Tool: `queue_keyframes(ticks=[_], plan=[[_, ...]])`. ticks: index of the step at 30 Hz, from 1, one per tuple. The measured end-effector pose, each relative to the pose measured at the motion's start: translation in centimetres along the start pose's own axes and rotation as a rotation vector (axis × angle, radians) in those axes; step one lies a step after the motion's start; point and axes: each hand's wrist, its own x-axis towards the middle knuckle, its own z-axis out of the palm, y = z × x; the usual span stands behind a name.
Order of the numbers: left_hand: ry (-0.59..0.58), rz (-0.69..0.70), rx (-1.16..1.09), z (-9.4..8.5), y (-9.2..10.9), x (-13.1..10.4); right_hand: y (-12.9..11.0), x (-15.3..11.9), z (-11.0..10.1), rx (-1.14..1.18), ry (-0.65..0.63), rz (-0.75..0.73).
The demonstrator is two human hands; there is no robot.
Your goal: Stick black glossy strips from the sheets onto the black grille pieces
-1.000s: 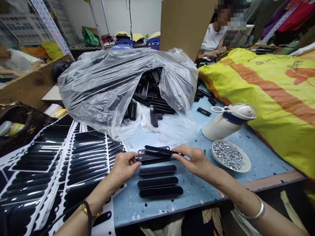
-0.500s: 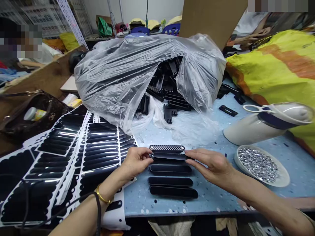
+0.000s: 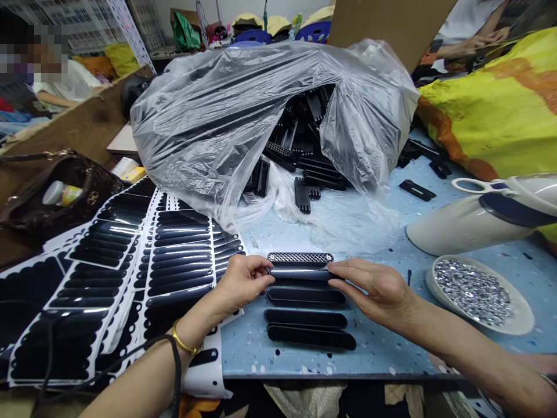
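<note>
A glossy black strip [image 3: 300,274], rounded like the stickers on the sheets, is stretched level between my hands. My left hand [image 3: 246,280] pinches its left end between thumb and fingers. At the other end, the thumb and fingers of my right hand [image 3: 378,288] close on the strip. Directly behind it lies a black piece with a silver mesh-patterned top [image 3: 300,257]. Whatever is under the strip is mostly hidden. Nearer me, several long black rounded pieces [image 3: 306,317] lie in a row on the blue speckled table [image 3: 243,354].
Sheets of black stickers [image 3: 178,249] cover the left side. A large clear plastic bag [image 3: 209,116] of black plastic parts [image 3: 300,194] stands behind. To the right are a bowl [image 3: 524,313] of small shiny pieces, a white jug [image 3: 452,226] and a yellow sack [image 3: 505,110]. People sit beyond.
The strip between my hands has turned so its surface catches more light and lies more level. Both hands keep their pinch. The whole view has shifted slightly.
</note>
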Motion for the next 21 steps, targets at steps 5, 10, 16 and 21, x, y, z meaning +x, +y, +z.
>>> queue_keyframes(ticks=[5, 10, 16, 21], plan=[[0.0, 0.014, 0.023, 0.01, 0.02, 0.04, 0.21, -0.19, 0.26, 0.025, -0.011, 0.027], [0.007, 0.002, 0.017, -0.01, 0.13, 0.04, 0.16, -0.11, 0.44, 0.011, -0.012, -0.013], [0.021, -0.024, -0.003, 0.09, 0.24, -0.03, 0.05, 0.08, 0.63, -0.003, -0.012, -0.042], [0.014, -0.002, 0.007, 0.03, 0.26, 0.02, -0.1, 0.05, 0.42, 0.002, 0.0, -0.022]])
